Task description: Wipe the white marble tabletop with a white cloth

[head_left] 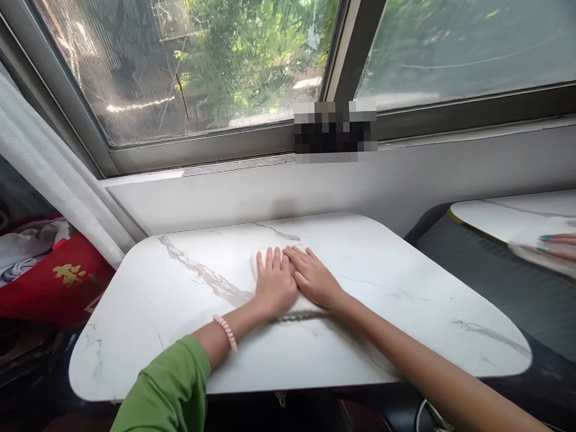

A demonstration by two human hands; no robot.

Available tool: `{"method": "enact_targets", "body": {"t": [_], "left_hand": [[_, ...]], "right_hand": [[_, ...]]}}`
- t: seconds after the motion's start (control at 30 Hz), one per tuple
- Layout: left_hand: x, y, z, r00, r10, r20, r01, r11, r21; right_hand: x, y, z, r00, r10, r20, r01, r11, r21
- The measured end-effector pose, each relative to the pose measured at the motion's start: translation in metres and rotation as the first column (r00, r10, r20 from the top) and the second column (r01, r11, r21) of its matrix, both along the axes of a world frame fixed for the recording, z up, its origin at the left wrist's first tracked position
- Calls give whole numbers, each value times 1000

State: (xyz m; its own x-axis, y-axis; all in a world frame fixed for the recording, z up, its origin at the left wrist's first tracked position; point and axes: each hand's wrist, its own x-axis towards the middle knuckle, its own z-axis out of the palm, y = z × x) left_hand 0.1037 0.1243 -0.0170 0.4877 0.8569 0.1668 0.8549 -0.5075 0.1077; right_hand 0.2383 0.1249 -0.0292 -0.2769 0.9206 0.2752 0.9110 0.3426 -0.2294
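My left hand (276,283) lies flat with its fingers stretched out on a folded white cloth (311,305). Beside it, my right hand (317,275) is also flat on the cloth, its fingertips touching the left hand's. Both palms hide most of the cloth, so its exact kind is hard to make out. Beneath it is a white marble-patterned tabletop (140,315) with rounded corners. A pink bead bracelet (226,332) circles my left wrist, below a green sleeve (166,390).
A window (263,59) in a metal frame rises behind the table. White curtain (40,143) and a red bag (77,274) holding cloth items are at left. On the right, another person's hand (570,243) rests on a cloth over a second marble-patterned tabletop (515,215).
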Motion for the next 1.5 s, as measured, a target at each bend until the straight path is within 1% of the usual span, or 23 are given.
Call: {"method": "enact_targets", "body": {"t": [0.1,0.2,0.3,0.4,0.5,0.57,0.63,0.73,0.8,0.83,0.9,0.97,1.03,1.13,1.27,1.4,1.5], "left_hand": [[15,-45,5,997,-76,-1,75,997,-29],[25,-75,9,988,-154,0,154,986,-62],[29,-88,9,978,-207,16,208,975,-82],[29,-87,8,975,-215,60,221,969,-110],[28,-73,9,981,-166,100,180,971,-160],[29,-53,8,987,-116,111,133,977,-166],[32,-27,7,990,-77,122,93,987,-134],[41,19,4,991,-2,137,12,998,-69],[48,50,3,990,46,130,-40,998,-54],[51,65,3,991,51,123,-45,998,-50],[55,90,2,994,22,107,-19,999,-37],[57,110,0,995,-9,99,10,1000,-11],[59,125,-2,994,-14,105,12,1000,19],[63,137,-4,993,-10,118,4,999,49],[67,140,-3,995,-3,103,-4,998,63],[66,130,-2,997,28,68,-33,997,69],[64,114,-2,997,43,63,-46,997,54]], "right_hand": [[21,-46,-6,999,22,-47,-20,999,40],[38,-80,-11,993,36,-108,-30,998,50],[48,-96,-14,983,22,-185,-16,999,35],[48,-97,-14,967,-19,-253,19,1000,-2],[41,-82,-11,957,-59,-284,52,998,-30],[35,-61,-8,956,-79,-284,69,997,-44],[32,-32,-4,956,-94,-276,81,995,-58],[31,21,2,962,-92,-258,75,994,-75],[33,55,5,967,-91,-238,75,994,-76],[34,70,5,970,-90,-226,76,995,-70],[37,95,4,973,-102,-209,94,994,-46],[39,113,1,973,-114,-202,113,993,-19],[42,126,-2,974,-114,-195,117,993,1],[48,138,-5,977,-107,-182,111,994,12],[51,145,-2,980,-104,-167,107,994,7],[48,139,2,986,-78,-146,81,997,16],[46,123,4,987,-66,-149,66,998,-2]]}}
